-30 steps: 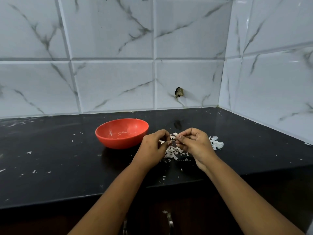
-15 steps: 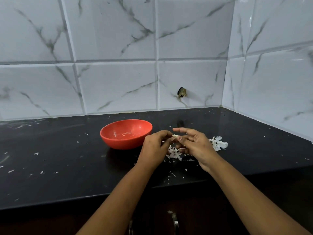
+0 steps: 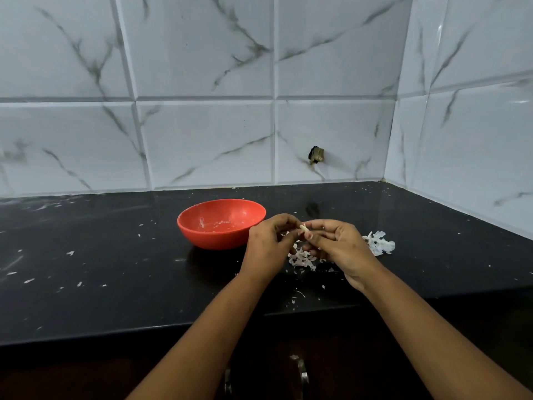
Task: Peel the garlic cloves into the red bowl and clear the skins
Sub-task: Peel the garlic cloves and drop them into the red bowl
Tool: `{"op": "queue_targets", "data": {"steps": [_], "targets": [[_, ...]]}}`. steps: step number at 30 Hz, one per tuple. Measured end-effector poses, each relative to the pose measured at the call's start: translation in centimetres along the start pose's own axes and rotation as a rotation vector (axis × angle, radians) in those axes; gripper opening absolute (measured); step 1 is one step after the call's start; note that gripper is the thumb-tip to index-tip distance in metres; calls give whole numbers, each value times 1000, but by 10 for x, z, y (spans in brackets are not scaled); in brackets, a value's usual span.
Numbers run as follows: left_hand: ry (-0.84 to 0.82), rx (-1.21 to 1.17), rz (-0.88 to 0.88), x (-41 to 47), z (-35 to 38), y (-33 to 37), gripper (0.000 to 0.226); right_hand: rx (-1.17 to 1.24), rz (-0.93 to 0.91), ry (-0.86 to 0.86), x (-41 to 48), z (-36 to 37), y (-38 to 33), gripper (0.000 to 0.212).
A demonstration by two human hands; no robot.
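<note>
A red bowl (image 3: 202,219) stands on the black counter (image 3: 101,269), with pale bits in its bottom. Just right of it my left hand (image 3: 268,246) and my right hand (image 3: 340,246) meet above the counter. A small pale garlic clove (image 3: 304,228) shows between their fingertips; my right thumb and fingers pinch it, and my left fingers curl against it from the left. A heap of white garlic skins (image 3: 301,259) lies under the hands. A larger white clump of skins (image 3: 380,243) lies right of my right hand.
White flecks of skin are scattered over the counter, mostly at the left and near the front edge (image 3: 294,300). Marble-tiled walls close the back and right side. A small dark fitting (image 3: 316,154) sticks out of the back wall. Metal cabinet handles (image 3: 301,373) show below the counter.
The hands have shifted slightly and the clove now shows between the fingertips. My right fingers, spread half a second ago, have curled back onto it. The camera view moved a little.
</note>
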State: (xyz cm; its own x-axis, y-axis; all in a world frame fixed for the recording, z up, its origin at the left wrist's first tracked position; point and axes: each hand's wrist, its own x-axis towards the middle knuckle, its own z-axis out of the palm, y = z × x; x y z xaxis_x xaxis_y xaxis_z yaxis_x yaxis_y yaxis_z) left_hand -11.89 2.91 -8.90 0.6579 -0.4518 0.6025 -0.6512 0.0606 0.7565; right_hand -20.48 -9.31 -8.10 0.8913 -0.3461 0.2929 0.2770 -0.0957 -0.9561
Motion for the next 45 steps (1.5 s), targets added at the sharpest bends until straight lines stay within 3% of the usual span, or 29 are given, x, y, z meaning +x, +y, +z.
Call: {"op": "queue_targets", "data": {"steps": [4,9,18,24,34,45], "targets": [[-43,-57,-26,-1,0,2,15,9,-1,0,-2,-1,-1,15],[-180,-150,-116,-1,1,6,14,4,-45,1,-3,1,-4,39],[-313,-337,-231,-4,-1,13,10,39,-88,64,-5,2,-5,27],[-232,-302,-223,-3,0,13,10,28,-102,84,-2,0,-1,20],[-58,-47,-119,-1,3,4,13,-88,-133,148,0,2,3,13],[11,-32,-133,0,3,5,22,-174,-154,152,-1,2,2,9]]}}
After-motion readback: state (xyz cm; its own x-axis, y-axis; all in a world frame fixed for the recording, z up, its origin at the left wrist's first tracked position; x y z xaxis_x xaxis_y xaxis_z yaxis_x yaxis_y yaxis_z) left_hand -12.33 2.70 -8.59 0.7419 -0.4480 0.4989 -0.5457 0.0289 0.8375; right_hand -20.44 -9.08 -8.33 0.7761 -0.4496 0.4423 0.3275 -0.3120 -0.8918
